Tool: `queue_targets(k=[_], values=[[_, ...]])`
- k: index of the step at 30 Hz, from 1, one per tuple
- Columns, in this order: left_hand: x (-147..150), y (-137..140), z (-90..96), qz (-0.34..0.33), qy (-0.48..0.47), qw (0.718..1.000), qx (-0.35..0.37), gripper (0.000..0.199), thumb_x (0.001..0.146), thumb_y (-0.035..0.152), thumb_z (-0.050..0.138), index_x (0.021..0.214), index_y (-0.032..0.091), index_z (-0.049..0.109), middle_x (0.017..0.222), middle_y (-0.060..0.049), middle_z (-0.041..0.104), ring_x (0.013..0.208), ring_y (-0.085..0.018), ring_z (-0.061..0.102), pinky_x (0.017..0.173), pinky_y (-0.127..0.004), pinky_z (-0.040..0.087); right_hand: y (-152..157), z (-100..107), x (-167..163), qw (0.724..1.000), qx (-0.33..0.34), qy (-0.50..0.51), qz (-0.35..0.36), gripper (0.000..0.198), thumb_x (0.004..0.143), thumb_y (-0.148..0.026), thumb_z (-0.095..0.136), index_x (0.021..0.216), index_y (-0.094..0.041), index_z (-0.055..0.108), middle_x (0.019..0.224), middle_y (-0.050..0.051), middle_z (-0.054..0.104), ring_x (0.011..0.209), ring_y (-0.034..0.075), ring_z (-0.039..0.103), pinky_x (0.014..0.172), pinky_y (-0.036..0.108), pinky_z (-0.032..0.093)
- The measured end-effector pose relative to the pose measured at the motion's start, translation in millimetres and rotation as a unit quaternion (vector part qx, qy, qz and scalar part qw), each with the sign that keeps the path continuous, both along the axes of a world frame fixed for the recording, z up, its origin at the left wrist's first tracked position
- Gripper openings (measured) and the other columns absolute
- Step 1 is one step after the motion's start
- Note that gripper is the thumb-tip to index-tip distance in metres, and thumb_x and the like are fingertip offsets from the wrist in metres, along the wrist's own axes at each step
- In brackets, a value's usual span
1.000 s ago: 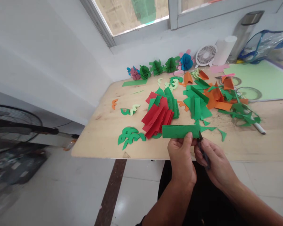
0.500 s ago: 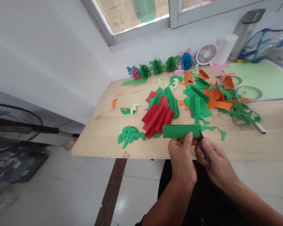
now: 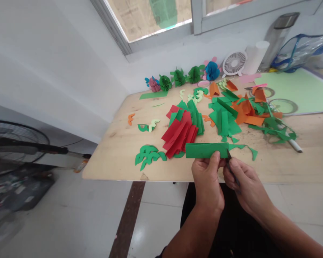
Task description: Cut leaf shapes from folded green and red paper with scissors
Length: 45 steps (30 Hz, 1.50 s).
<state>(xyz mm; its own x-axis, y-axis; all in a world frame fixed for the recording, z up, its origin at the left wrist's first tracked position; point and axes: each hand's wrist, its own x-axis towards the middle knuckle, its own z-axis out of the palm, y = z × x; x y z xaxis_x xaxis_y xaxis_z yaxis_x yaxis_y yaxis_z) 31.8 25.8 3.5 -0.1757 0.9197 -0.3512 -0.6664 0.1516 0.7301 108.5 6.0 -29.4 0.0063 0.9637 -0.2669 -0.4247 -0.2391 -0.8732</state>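
My left hand pinches a folded strip of green paper by its lower edge, thumb on top. Dark scissors are gripped in my right hand, their tip against the strip's right end. Fingers cover most of the scissors' handles. Just past the tip, a thin curved green scrap lies on the table. Left of the strip rests a fanned stack of folded red paper, with folded green pieces behind it. Cut green wavy shapes lie near the table's front edge.
The wooden table also bears green and orange folded papers, green offcuts and a white pen. Along the wall stand paper honeycomb balls, a small white fan and a bottle. A floor fan is at left.
The view has shifted very slightly. My hands, the green strip and the scissors keep almost the same place, with the scissors' tip still at the strip's right end.
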Motion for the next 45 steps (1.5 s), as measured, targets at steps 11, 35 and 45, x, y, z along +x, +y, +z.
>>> queue_targets(k=[11, 35, 45], values=[[0, 0, 2.9, -0.003, -0.004, 1.0, 0.0, 0.019, 0.068, 0.028, 0.073, 0.079, 0.013, 0.068, 0.076, -0.005, 0.068, 0.067, -0.014, 0.063, 0.069, -0.028, 0.051, -2, 2, 0, 1.0, 0.002, -0.017, -0.005, 0.035, 0.085, -0.046, 0.06, 0.067, -0.017, 0.056, 0.05, -0.007, 0.034, 0.045, 0.007, 0.024, 0.04, 0.022, 0.018], [-4, -1, -6.7, -0.03, -0.017, 0.999, 0.016, 0.021, 0.071, 0.03, 0.073, 0.081, 0.012, 0.066, 0.078, -0.007, 0.069, 0.071, -0.015, 0.064, 0.071, -0.029, 0.049, -2, 0, 7, 0.96, 0.09, -0.264, -0.031, 0.029, 0.088, -0.043, 0.054, 0.074, -0.021, 0.065, 0.05, -0.004, 0.039, 0.047, 0.013, 0.034, 0.042, 0.026, 0.025], [-8, -2, -13.1, -0.031, -0.017, 0.999, 0.02, 0.023, 0.07, 0.034, 0.074, 0.082, 0.014, 0.068, 0.086, -0.009, 0.072, 0.081, -0.019, 0.066, 0.081, -0.033, 0.049, -4, -2, 9, 0.898, 0.163, -0.406, -0.048, 0.022, 0.088, -0.036, 0.052, 0.075, -0.024, 0.065, 0.066, 0.001, 0.065, 0.06, 0.018, 0.058, 0.054, 0.026, 0.043]])
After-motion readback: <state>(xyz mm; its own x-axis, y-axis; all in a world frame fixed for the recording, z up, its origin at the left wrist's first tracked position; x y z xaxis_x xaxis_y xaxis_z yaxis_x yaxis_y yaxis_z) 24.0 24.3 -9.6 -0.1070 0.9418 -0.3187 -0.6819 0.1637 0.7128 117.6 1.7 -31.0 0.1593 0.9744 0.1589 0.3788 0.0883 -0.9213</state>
